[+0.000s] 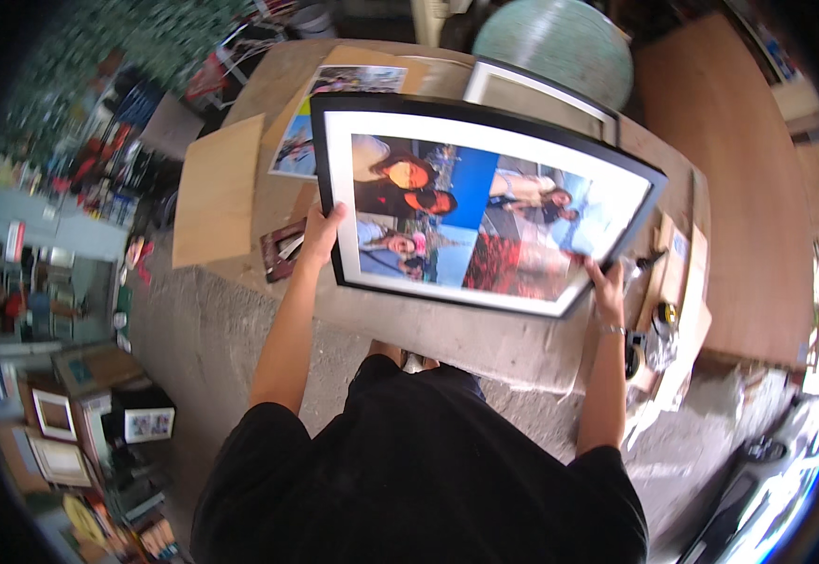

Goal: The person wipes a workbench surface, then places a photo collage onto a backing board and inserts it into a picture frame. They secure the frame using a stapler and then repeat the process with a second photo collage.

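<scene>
Holding black-framed photo collage (485,202), white mat, w/ both hands, tilted.

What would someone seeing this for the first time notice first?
First, the big black picture frame in the middle, holding a collage of photos with a white border, gripped at its left edge by the left hand and at its lower right corner by the right hand. Beyond it on the workbench lie a loose print and a second frame. More small frames are stacked on the floor at lower left.
</scene>
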Demonstrator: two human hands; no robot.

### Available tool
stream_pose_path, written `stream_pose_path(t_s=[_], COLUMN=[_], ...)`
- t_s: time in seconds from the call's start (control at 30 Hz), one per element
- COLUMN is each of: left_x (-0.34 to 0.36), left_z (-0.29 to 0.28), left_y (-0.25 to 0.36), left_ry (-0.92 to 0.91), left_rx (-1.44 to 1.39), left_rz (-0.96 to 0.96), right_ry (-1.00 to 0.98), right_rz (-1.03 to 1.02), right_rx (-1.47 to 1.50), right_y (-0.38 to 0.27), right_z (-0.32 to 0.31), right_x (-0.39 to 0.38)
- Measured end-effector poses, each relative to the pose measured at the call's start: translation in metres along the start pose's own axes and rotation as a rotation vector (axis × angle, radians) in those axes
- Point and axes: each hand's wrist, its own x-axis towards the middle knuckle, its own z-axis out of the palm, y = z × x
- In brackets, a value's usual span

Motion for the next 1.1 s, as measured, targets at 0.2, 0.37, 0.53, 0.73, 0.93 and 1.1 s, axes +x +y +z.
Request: stream_pose_path(t_s=[0.2,0.37,0.53,0.73,0.93,1.1], left_x=[-0.143,-0.232,-0.333,-0.433,-0.515,-0.522], left_z=[-0.016,-0.022,-0.058,-0.089,-0.179,-0.22], left_y=[0.046,0.041,-0.071,-0.144,-0.13,-0.157], left_ry=[0.347,0.486,0.767,1.248,1.669,1.792], left_rx=[-0.132,-0.22,-0.545,-1.03,-1.234,-1.124], left_rz=[-0.214,-0.202,-0.198,-0.05,0.24,0.407], right_ry=[-0.45,-0.561,-0.862,-1.389,-1.785,-1.909], right_rz=[0.016,-0.077,-0.228,-0.436,-0.519,-0.663], right_rx=[0.106,0.152,0.008,-0.337,-0.519,-0.371], right_y=[-0.028,-0.055,-0.096,-0.263,-0.346,-0.367], right_z=[0.016,0.042,0.112,0.336,0.552,0.61], right_x=[0.04,0.016,0.036,-0.095,-0.276,-0.317])
